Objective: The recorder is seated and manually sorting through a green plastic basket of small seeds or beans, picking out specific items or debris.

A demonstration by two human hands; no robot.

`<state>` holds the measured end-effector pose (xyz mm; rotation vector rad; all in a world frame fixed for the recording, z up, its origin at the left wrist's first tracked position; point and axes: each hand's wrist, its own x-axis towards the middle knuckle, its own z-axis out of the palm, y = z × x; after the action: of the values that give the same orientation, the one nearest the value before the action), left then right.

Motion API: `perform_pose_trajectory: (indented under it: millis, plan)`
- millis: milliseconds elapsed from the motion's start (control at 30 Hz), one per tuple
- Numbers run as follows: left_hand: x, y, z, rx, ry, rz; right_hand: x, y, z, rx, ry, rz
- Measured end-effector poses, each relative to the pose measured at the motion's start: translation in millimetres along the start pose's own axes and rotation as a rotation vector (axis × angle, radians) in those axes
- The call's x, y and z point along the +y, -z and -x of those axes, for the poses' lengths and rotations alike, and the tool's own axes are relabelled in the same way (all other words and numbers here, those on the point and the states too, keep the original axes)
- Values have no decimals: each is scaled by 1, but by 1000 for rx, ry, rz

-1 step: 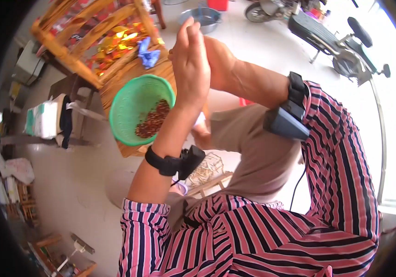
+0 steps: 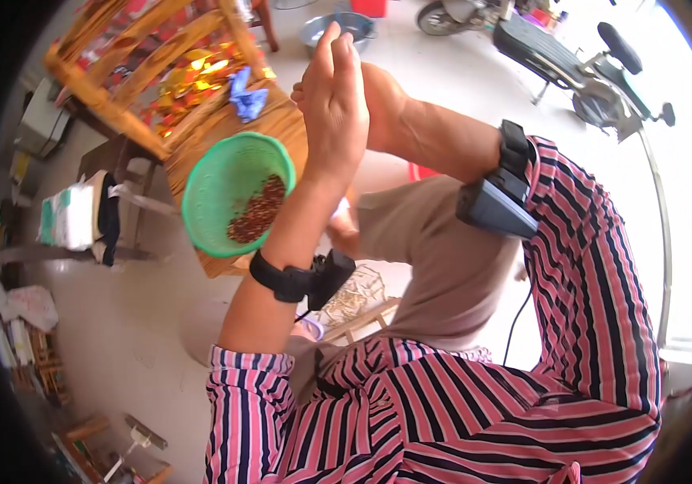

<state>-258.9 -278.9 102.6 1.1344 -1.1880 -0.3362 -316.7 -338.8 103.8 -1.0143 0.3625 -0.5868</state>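
one: both hands are up high. did anything move since the picture just before?

two: no, nothing moved. the left hand (image 2: pixel 338 113) is in the same spot, and the right hand (image 2: pixel 385 101) stays pressed behind it, at 3 o'clock from it.

one: are the fingers open or shut?

two: the left fingers (image 2: pixel 331 48) are straight and point to 12 o'clock, tight side by side. they wrap around nothing. the right fingers hide behind the left hand, so i cannot tell. i cannot tell if something small sits between the two hands.

one: where is the green bowl (image 2: pixel 201 173)?

two: it is at 8 o'clock from the hands, down on the wooden table (image 2: pixel 281 125). no hand touches it. little red bits (image 2: pixel 257 211) lie in the side of it nearest the left arm.

one: what else is close?

two: a blue cloth (image 2: pixel 248 95) lies at 12 o'clock from the bowl. a wooden rack (image 2: pixel 112 105) sits at 10 o'clock.

one: so what does no change mean?

two: i think the hands are busy up there, and the bowl just waits.
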Motion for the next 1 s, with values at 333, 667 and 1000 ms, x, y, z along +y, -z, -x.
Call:
perform_pose_trajectory:
  millis: [333,667,1000]
  plan:
    - [-15,-34,-7,-104,718,974,-35,148,66,485,-75,-613]
    - [-39,117,39,-29,892,962,-2,266,122,686,-64,-618]
    - [-38,162,148,340,1144,924,21,290,124,757,-272,-376]
